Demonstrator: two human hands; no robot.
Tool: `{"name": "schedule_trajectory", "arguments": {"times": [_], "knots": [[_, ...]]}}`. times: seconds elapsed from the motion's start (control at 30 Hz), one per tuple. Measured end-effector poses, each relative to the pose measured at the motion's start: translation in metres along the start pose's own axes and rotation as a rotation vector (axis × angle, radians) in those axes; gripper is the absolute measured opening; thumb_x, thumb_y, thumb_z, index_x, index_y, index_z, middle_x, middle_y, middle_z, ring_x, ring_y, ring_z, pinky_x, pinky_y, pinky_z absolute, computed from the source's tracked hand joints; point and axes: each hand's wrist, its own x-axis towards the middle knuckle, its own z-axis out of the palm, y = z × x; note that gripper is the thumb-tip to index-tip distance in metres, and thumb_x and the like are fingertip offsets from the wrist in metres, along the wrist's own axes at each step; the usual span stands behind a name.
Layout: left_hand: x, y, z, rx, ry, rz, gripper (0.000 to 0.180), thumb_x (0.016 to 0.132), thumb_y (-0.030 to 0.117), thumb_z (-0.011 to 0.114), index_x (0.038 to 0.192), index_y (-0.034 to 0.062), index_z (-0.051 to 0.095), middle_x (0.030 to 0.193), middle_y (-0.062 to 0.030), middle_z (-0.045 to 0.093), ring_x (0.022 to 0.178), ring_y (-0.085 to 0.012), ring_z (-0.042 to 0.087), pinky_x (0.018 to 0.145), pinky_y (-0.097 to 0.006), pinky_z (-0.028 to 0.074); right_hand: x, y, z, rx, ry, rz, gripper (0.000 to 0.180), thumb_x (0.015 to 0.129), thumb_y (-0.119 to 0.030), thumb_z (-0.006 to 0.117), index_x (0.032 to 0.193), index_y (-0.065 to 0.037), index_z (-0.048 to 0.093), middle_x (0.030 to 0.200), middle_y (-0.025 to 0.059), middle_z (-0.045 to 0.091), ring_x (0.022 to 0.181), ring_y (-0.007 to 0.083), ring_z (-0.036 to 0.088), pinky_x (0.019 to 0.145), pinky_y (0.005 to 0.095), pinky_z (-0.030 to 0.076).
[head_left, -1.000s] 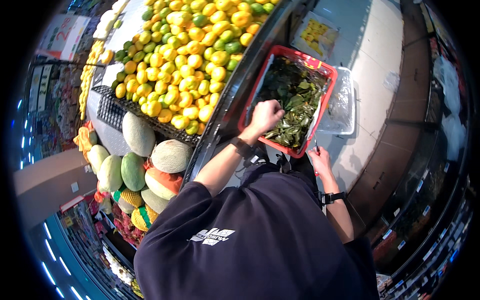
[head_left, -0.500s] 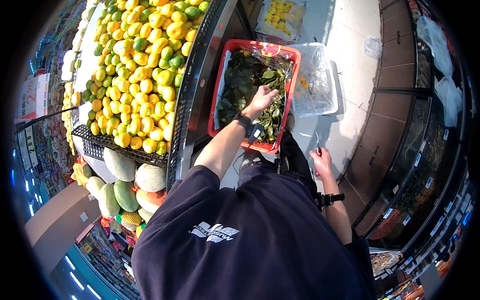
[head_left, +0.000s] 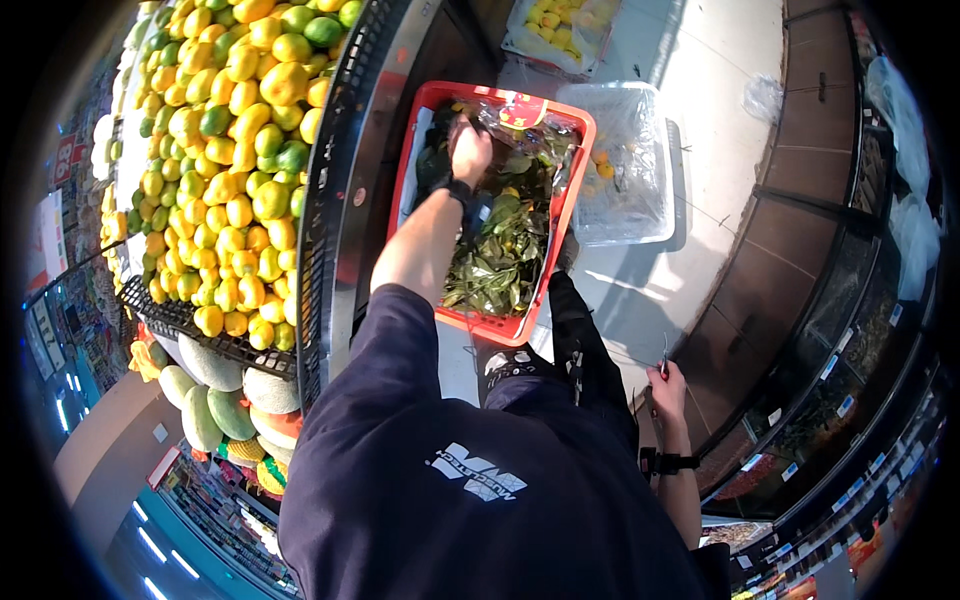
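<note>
The left hand [head_left: 470,150] has moved from the middle of the red crate [head_left: 575,205] to its far end since a moment ago; its grip is now closed on the clear plastic bag [head_left: 520,125] lying over the green leaves [head_left: 500,255]; the work seems to shift from leaves to bag; the right hand [head_left: 668,385] stays low at the near right, fingers together on a small thin tool [head_left: 663,352].

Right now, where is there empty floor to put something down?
Bare pale floor lies right of the clear plastic bin, up to the dark case. A smaller patch sits between the red crate and the right hand. The crate is crowded with leaves, where the left hand reaches.
</note>
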Motion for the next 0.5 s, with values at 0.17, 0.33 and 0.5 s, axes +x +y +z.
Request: {"name": "schedule_trajectory", "arguments": {"times": [0.17, 0.33, 0.5], "knots": [[0.047, -0.014, 0.019, 0.349, -0.121, -0.093, 0.051, 0.086, 0.033, 0.065, 0.121, -0.003, 0.056, 0.126, -0.0246, 0.056, 0.119, -0.0403, 0.053, 0.101, -0.047, 0.045, -0.001, -0.007, -0.023, -0.03, -0.082, 0.245, 0.03, 0.085, -0.025, 0.069, 0.098, 0.001, 0.063, 0.07, 0.0059, 0.056, 0.059, 0.017, 0.056, 0.057, 0.0346, 0.046], [0.073, -0.022, 0.032, 0.45, -0.179, -0.215, 0.051, 0.086, 0.045, 0.063, 0.122, 0.0099, 0.061, 0.127, -0.0178, 0.056, 0.119, -0.0368, 0.056, 0.095, -0.05, 0.049, -0.01, 0.027, -0.022, -0.118, -0.057, 0.254, 0.036, 0.085, -0.029, 0.07, 0.105, 0.0, 0.065, 0.072, 0.0079, 0.06, 0.062, 0.0187, 0.059, 0.06, 0.0356, 0.048], [0.073, -0.026, 0.021, 0.651, -0.218, -0.13, 0.057, 0.088, 0.051, 0.059, 0.128, 0.0099, 0.058, 0.129, -0.0165, 0.058, 0.122, -0.0334, 0.054, 0.099, -0.048, 0.044, -0.015, 0.033, -0.016, -0.103, -0.113, 0.279, 0.028, 0.087, -0.023, 0.07, 0.102, 0.0, 0.065, 0.072, 0.0038, 0.06, 0.067, 0.0126, 0.056, 0.061, 0.0304, 0.046]]}}
